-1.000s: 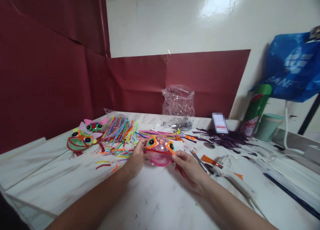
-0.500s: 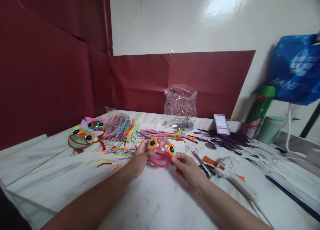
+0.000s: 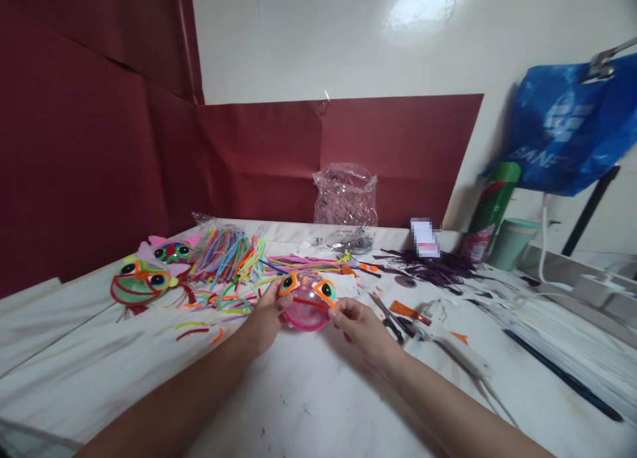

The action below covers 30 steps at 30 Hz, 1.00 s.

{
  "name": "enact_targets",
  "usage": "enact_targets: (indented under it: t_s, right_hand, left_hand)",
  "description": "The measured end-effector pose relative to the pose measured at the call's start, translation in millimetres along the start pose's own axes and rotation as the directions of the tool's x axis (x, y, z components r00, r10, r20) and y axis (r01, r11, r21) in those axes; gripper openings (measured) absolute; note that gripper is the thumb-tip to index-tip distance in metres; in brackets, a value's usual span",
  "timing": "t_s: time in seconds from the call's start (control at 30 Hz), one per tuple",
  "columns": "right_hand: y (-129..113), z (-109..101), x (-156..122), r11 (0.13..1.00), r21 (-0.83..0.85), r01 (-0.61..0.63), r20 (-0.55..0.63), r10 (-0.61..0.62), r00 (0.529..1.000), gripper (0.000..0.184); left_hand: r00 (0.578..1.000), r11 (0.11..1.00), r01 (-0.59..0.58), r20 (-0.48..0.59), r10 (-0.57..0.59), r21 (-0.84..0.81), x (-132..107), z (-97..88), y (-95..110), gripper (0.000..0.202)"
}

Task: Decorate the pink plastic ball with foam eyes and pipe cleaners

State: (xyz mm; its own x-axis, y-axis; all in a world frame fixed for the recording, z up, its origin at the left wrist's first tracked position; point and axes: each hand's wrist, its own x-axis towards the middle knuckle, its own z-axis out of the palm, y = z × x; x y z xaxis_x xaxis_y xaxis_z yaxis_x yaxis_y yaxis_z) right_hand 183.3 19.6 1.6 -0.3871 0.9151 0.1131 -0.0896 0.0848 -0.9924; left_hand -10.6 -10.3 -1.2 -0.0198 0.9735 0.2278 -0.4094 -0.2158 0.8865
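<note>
A clear pink plastic ball, decorated with orange-rimmed googly-style eyes, is in front of me just above the table. My left hand grips its left side, thumb across the front. At the ball's right side my right hand is closed, thumb and forefinger pinching a red pipe cleaner that runs across the front below the eyes. Part of that strip is hidden by my right fingers. To the left lie two decorated ball faces, one green with a red mouth outline and one with pink ears.
Several colourful pipe cleaners lie behind my left hand. Scissors, an orange strip and a white glue gun with its cord are at the right. Purple strips, a phone and a green cup stand or lie farther back.
The view has turned slightly right, so everything sits farther left. The ball has tilted a little in my hands, and the red pipe cleaner still crosses its front. Both hands keep their hold.
</note>
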Motion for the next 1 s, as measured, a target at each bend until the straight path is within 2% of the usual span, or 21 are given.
enact_targets:
  t_s: [0.17,0.53,0.7,0.87,1.0]
  right_hand:
    - [-4.1,1.8,-1.2,0.998,-0.033,0.049,-0.005,-0.049,0.999,0.051]
    - [-8.2,0.2,-3.5,0.98,-0.097,0.172,-0.03,-0.176,0.984,0.038]
    - [-10.1,2.2,-5.5,0.976,-0.123,0.181,-0.047,-0.188,0.981,0.035]
    - [-9.6,1.0,-5.1,0.976,-0.112,0.187,-0.065,-0.195,0.979,0.037]
    - [-5.7,-3.0,-1.0,0.988,-0.056,0.145,-0.014,-0.146,0.989,0.044]
  left_hand:
    - [0.998,0.997,-0.017,0.064,0.022,-0.074,1.3,-3.3,-5.7,0.085]
    - [0.992,0.996,0.001,0.126,0.01,-0.093,2.6,-2.6,-5.1,0.074]
    - [0.991,0.997,0.018,0.132,-0.007,-0.078,2.9,-2.2,-3.4,0.07]
    - [0.992,0.998,-0.016,0.123,0.025,-0.068,2.6,-1.5,-7.1,0.077]
    - [0.994,0.998,-0.049,0.094,0.052,-0.028,-0.4,1.8,-2.3,0.081]
